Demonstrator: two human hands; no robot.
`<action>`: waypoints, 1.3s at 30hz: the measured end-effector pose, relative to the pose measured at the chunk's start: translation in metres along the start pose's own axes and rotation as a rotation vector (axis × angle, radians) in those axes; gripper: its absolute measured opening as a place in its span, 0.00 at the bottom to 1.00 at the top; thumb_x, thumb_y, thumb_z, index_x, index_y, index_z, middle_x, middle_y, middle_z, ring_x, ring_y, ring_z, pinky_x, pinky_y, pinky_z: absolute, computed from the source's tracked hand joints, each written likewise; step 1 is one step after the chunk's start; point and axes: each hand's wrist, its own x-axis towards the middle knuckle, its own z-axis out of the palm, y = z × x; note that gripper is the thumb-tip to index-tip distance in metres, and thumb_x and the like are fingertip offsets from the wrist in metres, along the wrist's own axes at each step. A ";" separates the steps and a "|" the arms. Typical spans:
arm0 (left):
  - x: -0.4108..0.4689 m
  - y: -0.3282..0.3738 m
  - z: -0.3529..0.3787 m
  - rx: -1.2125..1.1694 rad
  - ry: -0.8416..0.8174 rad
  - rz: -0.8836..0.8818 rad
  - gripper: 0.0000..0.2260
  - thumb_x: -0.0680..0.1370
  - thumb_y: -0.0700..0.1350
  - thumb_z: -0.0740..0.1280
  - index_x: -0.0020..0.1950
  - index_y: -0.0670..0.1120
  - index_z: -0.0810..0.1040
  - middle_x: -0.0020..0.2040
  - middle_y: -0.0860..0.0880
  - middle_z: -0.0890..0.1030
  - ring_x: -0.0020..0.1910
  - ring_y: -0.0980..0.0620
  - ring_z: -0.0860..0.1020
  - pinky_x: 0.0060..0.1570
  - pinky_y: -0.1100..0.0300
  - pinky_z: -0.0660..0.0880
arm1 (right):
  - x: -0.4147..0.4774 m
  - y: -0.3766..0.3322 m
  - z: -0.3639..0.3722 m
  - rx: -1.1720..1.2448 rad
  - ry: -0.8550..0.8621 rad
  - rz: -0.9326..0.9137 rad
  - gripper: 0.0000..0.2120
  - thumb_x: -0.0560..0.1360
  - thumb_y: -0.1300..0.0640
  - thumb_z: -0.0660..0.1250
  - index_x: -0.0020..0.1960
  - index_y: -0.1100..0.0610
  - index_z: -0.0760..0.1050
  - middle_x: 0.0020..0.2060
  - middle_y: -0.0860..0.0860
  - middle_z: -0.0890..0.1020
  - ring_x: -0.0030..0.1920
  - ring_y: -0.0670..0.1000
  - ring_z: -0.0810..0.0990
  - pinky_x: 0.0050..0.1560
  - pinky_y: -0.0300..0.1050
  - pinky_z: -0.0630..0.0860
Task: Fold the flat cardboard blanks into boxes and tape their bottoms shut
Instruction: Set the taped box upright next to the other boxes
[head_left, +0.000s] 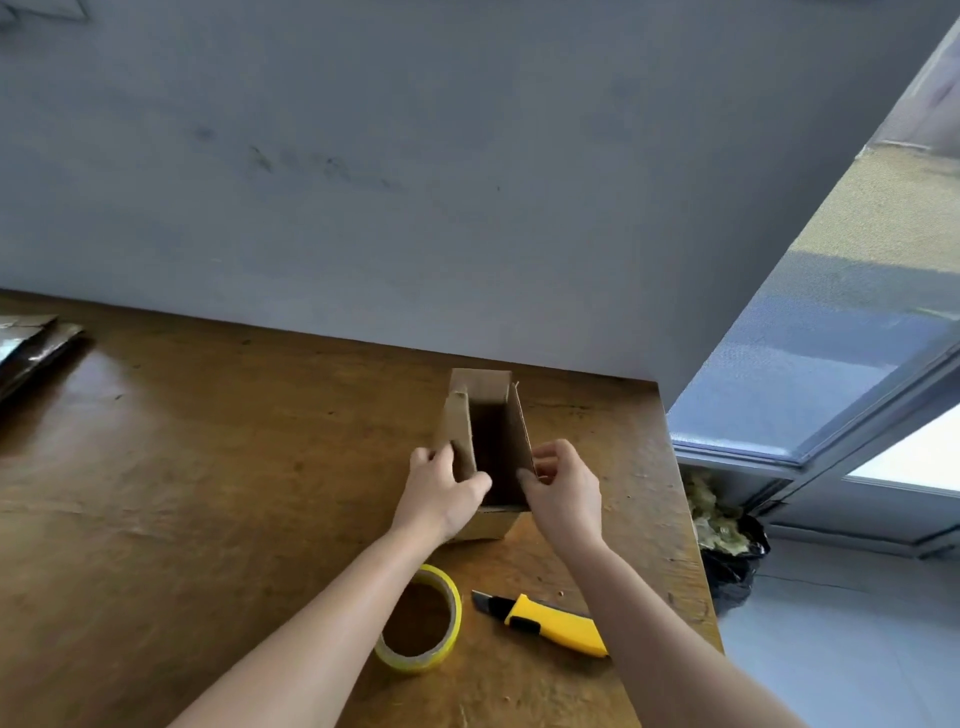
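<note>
Head view: cardboard box (493, 441) noted standing open end up on wooden table (208, 467), toward 1 o'clock of the tabletop near the wall. It is judged light, thin-walled and easily creased. It is best taken by the side walls near the corners, not by loose flaps. The left wall is gripped by left hand (444, 486), thumb inside; the right wall is pinched by right hand (563, 486). Both forearms are extended from 6 o'clock. Tape roll (421, 621) is logged at 6 o'clock of the box and utility knife (545, 621) at 5 o'clock, both untouched.
</note>
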 end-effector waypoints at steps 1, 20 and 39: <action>0.004 0.006 0.002 0.030 0.003 0.019 0.29 0.77 0.53 0.62 0.76 0.46 0.61 0.73 0.46 0.63 0.66 0.48 0.69 0.54 0.63 0.66 | 0.003 0.000 -0.006 0.015 0.029 0.012 0.08 0.75 0.57 0.70 0.52 0.49 0.75 0.43 0.44 0.79 0.41 0.41 0.77 0.34 0.29 0.69; 0.097 0.160 0.104 0.030 -0.193 0.167 0.23 0.79 0.41 0.58 0.76 0.45 0.63 0.74 0.47 0.66 0.57 0.46 0.79 0.56 0.50 0.78 | 0.128 0.058 -0.134 0.032 0.312 0.102 0.10 0.76 0.55 0.68 0.56 0.56 0.82 0.49 0.52 0.85 0.52 0.50 0.81 0.51 0.41 0.71; 0.089 0.156 0.079 0.382 -0.053 0.301 0.26 0.80 0.56 0.60 0.75 0.47 0.63 0.75 0.48 0.65 0.73 0.49 0.64 0.69 0.53 0.63 | 0.135 0.046 -0.145 -0.196 0.149 0.005 0.19 0.77 0.49 0.66 0.65 0.55 0.74 0.59 0.52 0.81 0.59 0.53 0.78 0.52 0.45 0.71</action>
